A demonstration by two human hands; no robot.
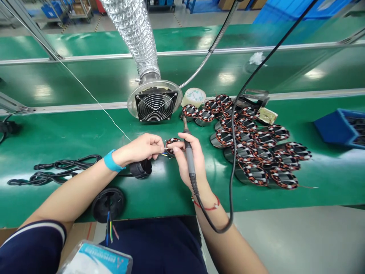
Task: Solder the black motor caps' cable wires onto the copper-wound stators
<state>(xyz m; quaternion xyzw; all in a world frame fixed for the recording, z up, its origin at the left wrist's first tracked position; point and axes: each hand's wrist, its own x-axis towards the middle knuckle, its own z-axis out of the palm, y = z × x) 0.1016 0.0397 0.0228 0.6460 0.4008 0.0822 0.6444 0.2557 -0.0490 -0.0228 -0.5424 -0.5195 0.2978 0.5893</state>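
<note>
A motor stator (172, 144) with copper windings sits on the bench between my hands, partly hidden by fingers. My left hand (148, 146) is closed in a pinch at its left side, on what looks like a thin wire. Blue and yellow lead ends (164, 154) show just below those fingertips. My right hand (191, 158) grips a soldering iron (189, 156), its tip pointing up and away from the stator. The right thumb and fingertips also reach to the stator's edge. A pale thin strand (94, 98) runs from the upper left down behind my left hand.
A fume extractor fan (156, 107) hangs behind my hands. Many stators (245, 137) stand to the right, near a tape roll (194, 97) and a blue bin (339, 127). Black cables (65, 164), a black cap (141, 169) and a round black cover (107, 203) lie left. The iron's cord loops rightward.
</note>
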